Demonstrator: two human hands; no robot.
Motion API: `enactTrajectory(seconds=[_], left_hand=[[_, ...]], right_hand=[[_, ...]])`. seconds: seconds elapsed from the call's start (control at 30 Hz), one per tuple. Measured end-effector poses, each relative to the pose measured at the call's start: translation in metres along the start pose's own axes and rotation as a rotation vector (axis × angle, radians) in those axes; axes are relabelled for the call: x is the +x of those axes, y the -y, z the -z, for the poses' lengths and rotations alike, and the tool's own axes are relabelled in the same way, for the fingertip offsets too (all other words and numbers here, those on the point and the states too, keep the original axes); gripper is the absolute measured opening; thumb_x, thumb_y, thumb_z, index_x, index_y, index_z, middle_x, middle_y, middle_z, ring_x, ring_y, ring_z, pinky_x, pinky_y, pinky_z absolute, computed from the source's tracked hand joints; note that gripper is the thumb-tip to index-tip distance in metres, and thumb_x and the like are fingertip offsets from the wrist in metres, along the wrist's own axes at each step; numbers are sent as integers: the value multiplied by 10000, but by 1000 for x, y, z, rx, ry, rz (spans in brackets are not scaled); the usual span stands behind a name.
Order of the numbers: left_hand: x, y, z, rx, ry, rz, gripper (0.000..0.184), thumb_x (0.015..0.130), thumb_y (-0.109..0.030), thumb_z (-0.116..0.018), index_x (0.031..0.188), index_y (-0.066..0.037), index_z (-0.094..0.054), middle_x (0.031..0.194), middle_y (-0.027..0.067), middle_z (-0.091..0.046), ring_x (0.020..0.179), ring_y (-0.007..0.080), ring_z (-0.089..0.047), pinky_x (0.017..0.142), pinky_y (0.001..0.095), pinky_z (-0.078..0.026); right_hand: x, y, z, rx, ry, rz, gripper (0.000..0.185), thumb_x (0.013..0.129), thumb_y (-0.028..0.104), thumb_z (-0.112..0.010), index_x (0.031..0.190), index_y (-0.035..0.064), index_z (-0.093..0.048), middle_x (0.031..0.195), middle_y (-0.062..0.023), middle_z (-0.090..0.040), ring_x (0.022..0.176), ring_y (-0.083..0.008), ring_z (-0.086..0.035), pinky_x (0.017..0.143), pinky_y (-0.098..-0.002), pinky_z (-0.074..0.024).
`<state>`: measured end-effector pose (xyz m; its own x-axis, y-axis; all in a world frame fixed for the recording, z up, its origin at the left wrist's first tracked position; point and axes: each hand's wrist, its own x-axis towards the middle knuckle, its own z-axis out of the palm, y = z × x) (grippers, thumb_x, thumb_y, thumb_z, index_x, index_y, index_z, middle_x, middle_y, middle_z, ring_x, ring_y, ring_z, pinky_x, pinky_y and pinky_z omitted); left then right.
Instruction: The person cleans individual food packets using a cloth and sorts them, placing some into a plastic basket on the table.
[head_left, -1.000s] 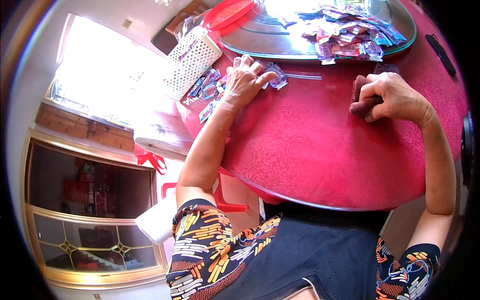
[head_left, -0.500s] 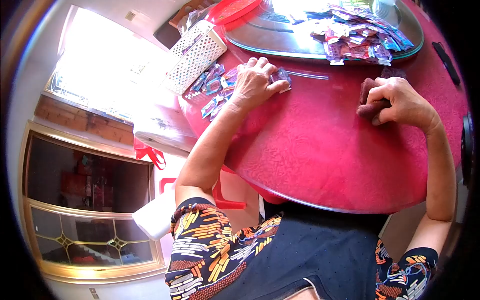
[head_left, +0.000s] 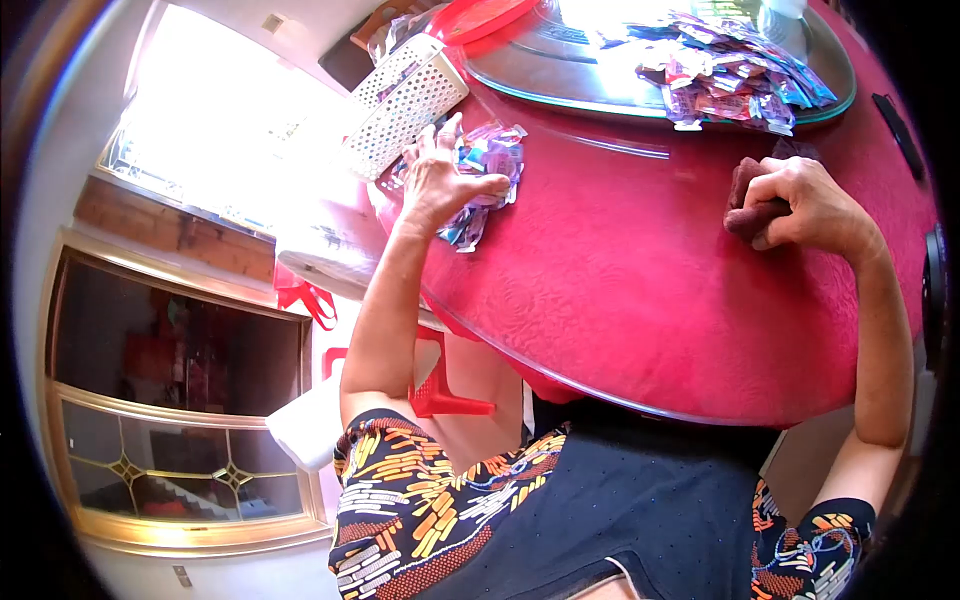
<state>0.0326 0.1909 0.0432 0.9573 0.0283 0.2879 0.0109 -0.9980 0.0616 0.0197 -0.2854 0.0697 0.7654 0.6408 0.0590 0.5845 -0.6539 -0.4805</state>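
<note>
My left hand (head_left: 440, 185), fingers spread, rests at a small pile of shiny purple and blue packets (head_left: 492, 160) on the left part of the red table (head_left: 610, 280). Its thumb lies across the packets, and I see nothing gripped in it. On the right, my right hand (head_left: 805, 205) is closed around a bunched dark brown cloth (head_left: 742, 200), held on the tabletop. A second dark, crumpled piece (head_left: 796, 150) lies just beyond that hand; whether it belongs to the same cloth I cannot tell.
A white perforated basket (head_left: 410, 110) stands behind my left hand. At the back, a larger heap of packets (head_left: 735, 75) lies on a glass turntable (head_left: 570, 90), beside a red tray (head_left: 485, 15). A black object (head_left: 897, 135) lies at the right edge. Below left is a red stool (head_left: 445, 385).
My left hand has moved left toward the basket and its fingers have spread. The small packets are now gathered closer together there. My right hand still holds the cloth in nearly the same place.
</note>
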Motion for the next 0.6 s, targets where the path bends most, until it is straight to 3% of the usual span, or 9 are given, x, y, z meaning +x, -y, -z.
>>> enactTrajectory(seconds=[0.03,0.07,0.23,0.33,0.37,0.47,0.53,0.6], left_hand=[[12,10,1,-77,107,23,1393,533,-768,-918,1655,-156,-365,1597,285,-412,1485,530,-360,1244,613,-303],[17,16,-1,-118,152,25,1338,588,-642,-957,1643,-58,-377,1578,294,-448,1487,430,-433,1250,502,-342],[44,25,2,-176,327,88,1362,566,-569,-972,1653,-35,-351,1633,288,-411,1545,414,-370,1280,481,-310],[48,20,5,-196,393,73,1294,572,-534,-969,1641,-75,-402,1619,269,-438,1529,416,-390,1272,476,-324],[47,18,9,-193,415,66,1255,536,-613,-930,1600,-120,-482,1586,273,-450,1490,437,-404,1278,506,-287],[45,24,-11,-300,295,-19,1064,544,-513,-916,1491,-127,-624,1501,262,-509,1399,432,-469,1253,507,-323],[33,12,-18,-368,183,-16,764,601,-364,-876,1287,-65,-725,1338,211,-611,1233,353,-605,1096,422,-489],[25,11,-33,-557,8,25,632,609,-296,-883,1169,-34,-747,1160,156,-717,1064,290,-707,980,368,-553]], right_hand=[[0,-1,0,5,-4,8,298,613,148,-885,880,53,-792,889,-119,-729,817,-277,-696,755,-412,-536],[0,-1,0,10,-10,16,297,613,141,-883,879,47,-788,891,-117,-727,814,-273,-695,753,-409,-534],[-1,0,-1,64,-14,-5,303,615,109,-876,892,30,-780,889,-115,-718,805,-266,-686,751,-392,-535],[-1,1,-3,64,-26,-4,305,616,104,-876,898,31,-785,891,-113,-720,806,-270,-686,761,-387,-540],[-1,1,-2,64,-28,-10,305,617,103,-876,900,32,-787,893,-112,-721,807,-271,-687,765,-387,-542],[-1,3,-1,51,-4,-34,314,614,105,-881,907,35,-792,905,-105,-727,816,-271,-689,776,-387,-547],[-2,1,-3,61,-15,-24,319,611,109,-884,908,37,-793,906,-101,-728,824,-268,-690,777,-389,-549],[-2,0,-3,58,-17,-21,320,610,113,-886,908,37,-794,906,-98,-729,829,-265,-690,778,-390,-550]])
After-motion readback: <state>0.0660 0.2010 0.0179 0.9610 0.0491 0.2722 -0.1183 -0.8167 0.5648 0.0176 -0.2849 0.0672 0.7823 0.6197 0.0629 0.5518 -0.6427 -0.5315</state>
